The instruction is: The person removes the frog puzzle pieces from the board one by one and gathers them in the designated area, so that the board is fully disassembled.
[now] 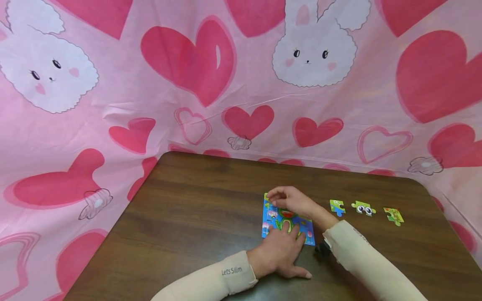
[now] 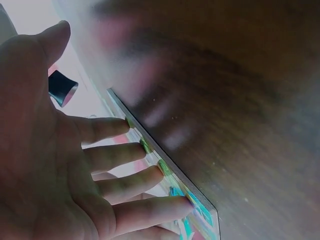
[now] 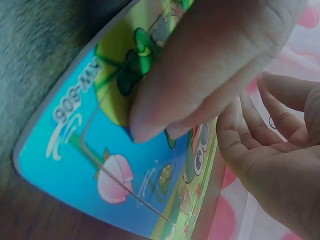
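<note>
A jigsaw puzzle [image 1: 309,235] with a green frog on blue lies flat on the table below both hands. My left hand [image 1: 280,253] rests on its near part, fingers spread and nearly straight, thumb out to the right. In the left wrist view its fingertips [image 2: 155,172] meet the surface by the board's edge. My right hand [image 1: 297,202] arches over the far left corner, fingers loosely bent and tips close to the board. The right wrist view shows no piece between the right hand's [image 3: 285,145] fingers and thumb. It also shows a seam between fitted pieces [image 3: 112,175].
On the brown wooden table [image 1: 180,217], right of the puzzle, lie three loose pieces: a green and blue one [image 1: 336,205], one with frog eyes [image 1: 363,208] and a green-orange one [image 1: 393,215]. A pink cloth [image 1: 256,92] with hearts and rabbits hangs behind and along the left.
</note>
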Motion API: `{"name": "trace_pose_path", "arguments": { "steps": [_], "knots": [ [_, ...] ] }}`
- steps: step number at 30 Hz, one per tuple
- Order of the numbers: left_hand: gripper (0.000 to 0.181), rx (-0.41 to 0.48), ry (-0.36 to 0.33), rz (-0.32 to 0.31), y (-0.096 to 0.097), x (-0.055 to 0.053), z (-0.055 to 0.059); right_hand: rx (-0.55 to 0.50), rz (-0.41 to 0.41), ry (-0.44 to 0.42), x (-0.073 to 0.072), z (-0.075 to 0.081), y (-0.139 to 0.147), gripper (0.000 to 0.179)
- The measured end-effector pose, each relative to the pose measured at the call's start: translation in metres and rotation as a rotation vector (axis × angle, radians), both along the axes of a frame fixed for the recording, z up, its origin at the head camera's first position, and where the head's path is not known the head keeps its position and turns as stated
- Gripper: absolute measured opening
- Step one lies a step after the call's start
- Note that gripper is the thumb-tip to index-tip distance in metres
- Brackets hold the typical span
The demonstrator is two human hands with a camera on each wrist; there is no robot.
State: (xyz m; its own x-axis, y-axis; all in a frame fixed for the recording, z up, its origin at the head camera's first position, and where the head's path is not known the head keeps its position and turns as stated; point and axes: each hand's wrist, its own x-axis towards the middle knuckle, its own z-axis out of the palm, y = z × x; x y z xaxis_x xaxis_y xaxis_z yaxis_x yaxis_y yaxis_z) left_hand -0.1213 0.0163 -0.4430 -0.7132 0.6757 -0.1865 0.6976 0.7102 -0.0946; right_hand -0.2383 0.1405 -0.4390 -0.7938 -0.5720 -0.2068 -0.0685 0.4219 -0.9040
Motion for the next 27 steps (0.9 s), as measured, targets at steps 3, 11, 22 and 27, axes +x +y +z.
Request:
{"name": "trace_pose_path", "arguments": {
  "steps": [3,11,22,27],
  "knots": [
    [0.093,-0.001,0.005,0.002,0.0,0.0,-0.001,0.005,0.044,-0.012,0.0,0.0,0.001,0.03],
    [0.093,-0.003,-0.002,-0.006,0.0,-0.001,0.0,0.096,0.083,0.062,0.0,-0.003,-0.001,0.029],
    [0.091,0.011,0.022,-0.006,-0.001,-0.002,-0.002,0.017,0.111,0.037,0.0,-0.004,0.006,0.032],
    [0.09,0.005,-0.009,-0.005,-0.001,-0.003,0.001,-0.067,0.057,-0.009,-0.005,0.002,0.018,0.038]
  ]
}}
